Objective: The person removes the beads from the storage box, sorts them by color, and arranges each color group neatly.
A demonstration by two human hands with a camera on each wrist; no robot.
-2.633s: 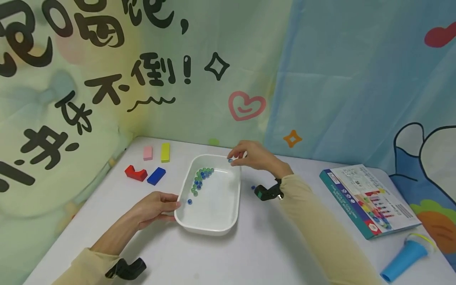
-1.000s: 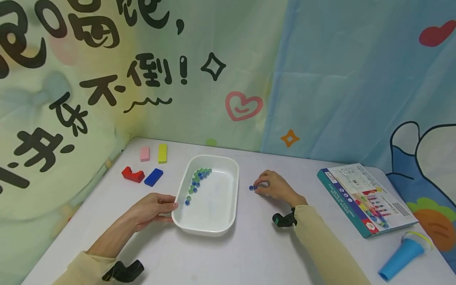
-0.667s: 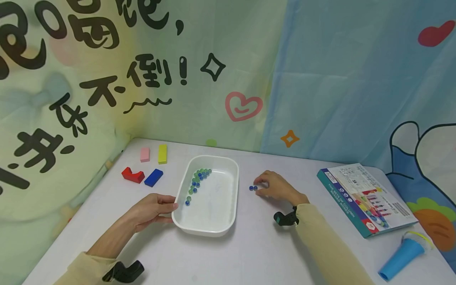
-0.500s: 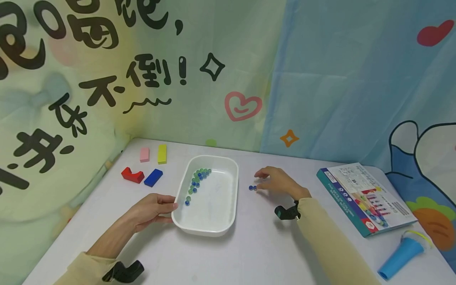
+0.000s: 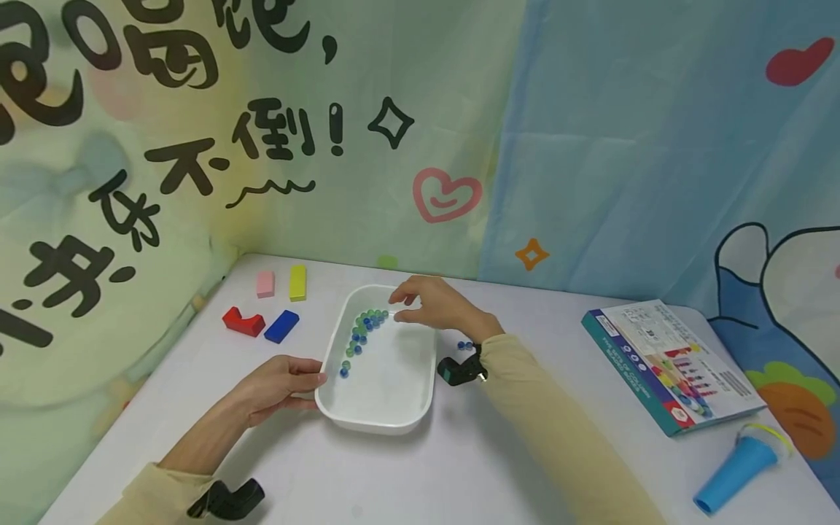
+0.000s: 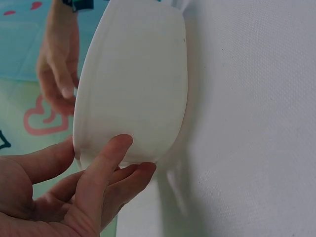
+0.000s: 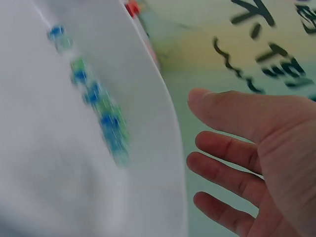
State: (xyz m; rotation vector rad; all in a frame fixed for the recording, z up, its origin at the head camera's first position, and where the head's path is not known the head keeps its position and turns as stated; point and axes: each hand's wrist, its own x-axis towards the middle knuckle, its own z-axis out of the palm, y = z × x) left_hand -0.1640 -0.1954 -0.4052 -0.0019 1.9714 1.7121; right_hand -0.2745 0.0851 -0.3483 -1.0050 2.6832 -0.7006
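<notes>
Since half a second ago, right hand [image 5: 436,305] has swung from the two blue marbles [image 5: 464,345] on the counter [image 5: 459,467] to over the white dish [image 5: 383,408], fingers loosely spread and grasping nothing. Left hand [image 5: 278,383] grips the dish's near-left rim, seemingly steadying it. Blue and green marbles [image 5: 363,329] line its left wall. Beyond, backdrop [image 5: 197,146] writing includes "不倒!".
</notes>
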